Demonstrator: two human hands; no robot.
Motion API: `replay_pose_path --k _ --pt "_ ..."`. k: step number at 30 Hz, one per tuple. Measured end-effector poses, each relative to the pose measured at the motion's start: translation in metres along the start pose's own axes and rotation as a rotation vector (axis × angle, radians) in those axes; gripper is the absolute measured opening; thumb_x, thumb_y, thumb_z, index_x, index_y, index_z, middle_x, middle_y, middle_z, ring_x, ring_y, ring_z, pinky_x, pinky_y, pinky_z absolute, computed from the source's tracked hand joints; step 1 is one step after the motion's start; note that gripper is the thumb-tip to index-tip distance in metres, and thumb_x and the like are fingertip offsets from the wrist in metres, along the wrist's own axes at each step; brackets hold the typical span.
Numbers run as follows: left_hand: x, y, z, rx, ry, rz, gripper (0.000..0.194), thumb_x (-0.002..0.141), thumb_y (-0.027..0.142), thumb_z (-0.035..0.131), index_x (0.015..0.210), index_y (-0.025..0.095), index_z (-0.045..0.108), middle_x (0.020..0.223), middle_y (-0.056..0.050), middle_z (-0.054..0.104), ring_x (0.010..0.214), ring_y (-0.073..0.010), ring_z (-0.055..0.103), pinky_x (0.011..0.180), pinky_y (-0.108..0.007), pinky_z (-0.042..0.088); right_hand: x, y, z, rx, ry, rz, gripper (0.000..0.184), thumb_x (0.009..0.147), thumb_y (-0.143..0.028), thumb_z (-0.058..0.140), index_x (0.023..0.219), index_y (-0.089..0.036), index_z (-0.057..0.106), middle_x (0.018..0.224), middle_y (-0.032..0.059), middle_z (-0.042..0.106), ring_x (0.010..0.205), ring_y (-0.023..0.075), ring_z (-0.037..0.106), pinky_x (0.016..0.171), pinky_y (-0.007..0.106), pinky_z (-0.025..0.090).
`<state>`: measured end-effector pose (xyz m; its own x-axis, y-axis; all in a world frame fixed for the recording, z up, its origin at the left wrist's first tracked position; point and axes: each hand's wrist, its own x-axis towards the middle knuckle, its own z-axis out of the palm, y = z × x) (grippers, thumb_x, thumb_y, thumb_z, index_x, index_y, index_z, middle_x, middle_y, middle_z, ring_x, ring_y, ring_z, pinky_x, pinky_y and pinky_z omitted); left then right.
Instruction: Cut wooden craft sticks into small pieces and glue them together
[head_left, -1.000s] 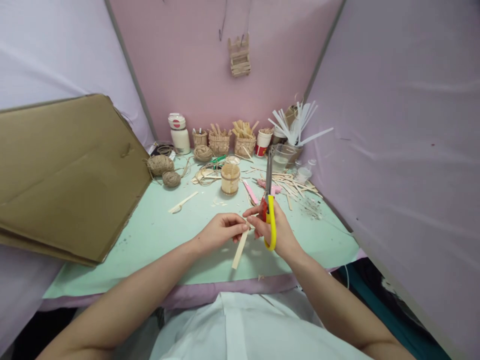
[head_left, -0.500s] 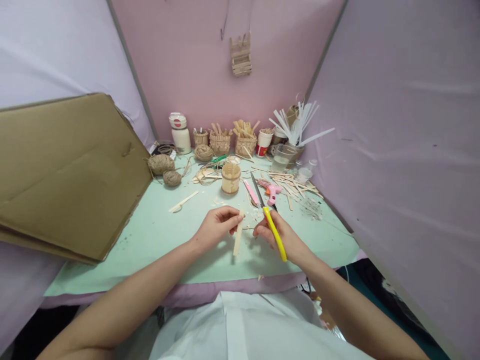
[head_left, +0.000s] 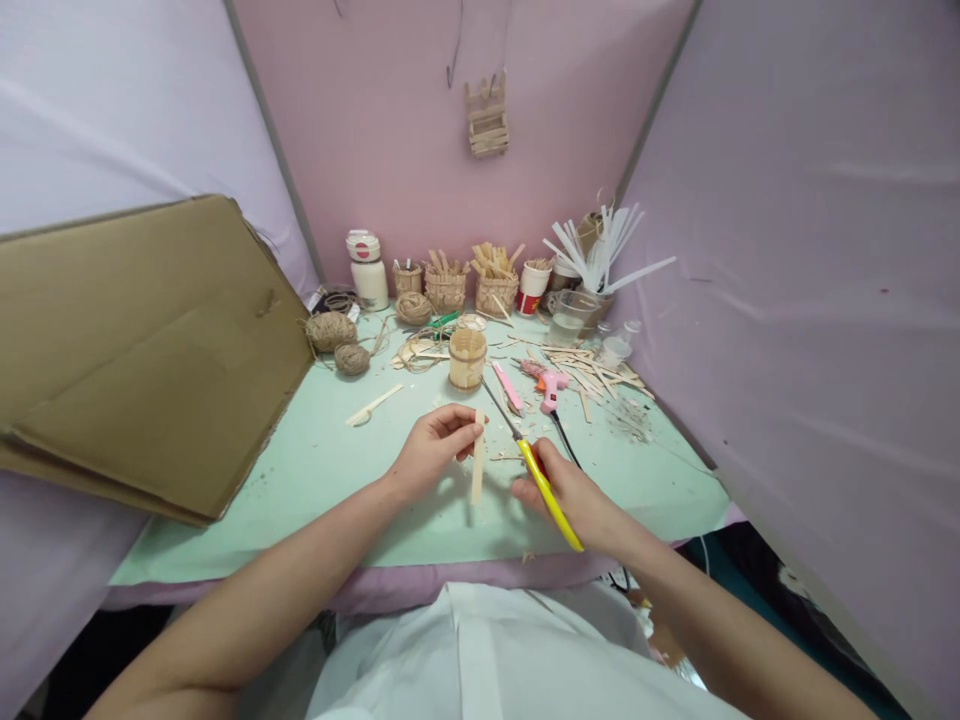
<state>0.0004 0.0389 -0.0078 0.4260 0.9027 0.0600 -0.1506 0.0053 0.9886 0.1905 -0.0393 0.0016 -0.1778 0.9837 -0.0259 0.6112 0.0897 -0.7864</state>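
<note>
My left hand [head_left: 442, 445] pinches a flat pale wooden stick [head_left: 478, 470] near its upper end, so the stick hangs down over the table. In my right hand [head_left: 562, 490] is a pair of yellow-handled scissors [head_left: 541, 490], with the blades pointing up and left, a little apart from the stick. Just beyond both hands stands a small wooden-stick cup [head_left: 466, 360]. A pink craft knife [head_left: 507, 388] and a pink glue gun [head_left: 551, 388] lie behind the scissors.
Loose wooden sticks [head_left: 592, 365] are strewn at the right. Stick-filled baskets [head_left: 495, 292], a white bottle [head_left: 368, 280] and twine balls [head_left: 331, 332] line the back and left. A large cardboard sheet [head_left: 150, 350] leans at left. One cut stick [head_left: 375, 404] lies alone.
My right hand has turned the scissors, so their blades lean further left toward the stick. The stick now hangs more upright. The whole view has shifted slightly.
</note>
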Motion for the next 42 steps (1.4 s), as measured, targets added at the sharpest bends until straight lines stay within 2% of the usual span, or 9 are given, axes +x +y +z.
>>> replay_pose_path --k 4,12,19,26,34,42 --pt "0.000 0.000 0.000 -0.045 0.002 0.003 0.025 0.070 0.037 0.067 0.082 0.016 0.061 0.062 0.002 0.056 0.054 -0.0082 0.048 0.053 -0.023 0.037 0.001 0.000 0.006 -0.022 0.022 0.021 0.035 0.079 -0.050 0.056 0.079 -0.024 0.032 0.065 -0.0057 0.045 0.056 0.0127 0.039 0.052 0.025 0.031" --pt "0.002 0.002 0.000 -0.211 -0.010 -0.094 0.023 0.069 0.033 0.069 0.082 0.016 0.061 0.069 0.001 0.057 0.060 -0.0075 0.049 0.056 -0.021 0.037 0.005 0.002 0.007 0.031 -0.055 -0.019 0.030 0.086 -0.048 0.045 0.076 -0.022 0.034 0.070 -0.0043 0.040 0.060 0.0120 0.036 0.056 0.026 0.034" --pt "0.003 -0.004 -0.002 -0.096 -0.004 -0.059 0.019 0.072 0.033 0.066 0.082 0.017 0.061 0.066 0.002 0.054 0.059 -0.0075 0.047 0.056 -0.021 0.036 0.001 -0.006 0.004 0.022 -0.108 0.064 0.036 0.085 -0.055 0.043 0.077 -0.022 0.032 0.068 -0.0049 0.040 0.060 0.0114 0.034 0.053 0.024 0.031" --pt "0.003 -0.005 -0.001 -0.048 0.052 -0.078 0.023 0.070 0.037 0.067 0.075 0.016 0.061 0.062 0.002 0.054 0.055 -0.0076 0.047 0.053 -0.021 0.036 0.001 -0.009 0.004 0.087 -0.143 0.039 0.036 0.085 -0.055 0.043 0.076 -0.022 0.032 0.070 -0.0049 0.035 0.060 0.0109 0.033 0.054 0.025 0.031" --pt "0.003 -0.003 -0.003 0.030 0.116 -0.057 0.026 0.072 0.041 0.065 0.074 0.015 0.060 0.051 0.004 0.049 0.044 -0.0058 0.039 0.041 -0.019 0.025 0.001 -0.003 0.005 0.054 -0.222 0.049 0.035 0.086 -0.053 0.043 0.076 -0.021 0.031 0.070 -0.0047 0.037 0.060 0.0104 0.032 0.053 0.024 0.030" --pt "0.001 0.000 -0.001 0.039 0.066 -0.048 0.024 0.073 0.038 0.064 0.075 0.015 0.060 0.053 0.003 0.054 0.048 -0.0071 0.048 0.047 -0.018 0.035 0.002 -0.004 0.003 0.032 -0.217 0.016 0.039 0.086 -0.058 0.040 0.076 -0.021 0.031 0.071 -0.0044 0.037 0.060 0.0103 0.032 0.054 0.024 0.032"
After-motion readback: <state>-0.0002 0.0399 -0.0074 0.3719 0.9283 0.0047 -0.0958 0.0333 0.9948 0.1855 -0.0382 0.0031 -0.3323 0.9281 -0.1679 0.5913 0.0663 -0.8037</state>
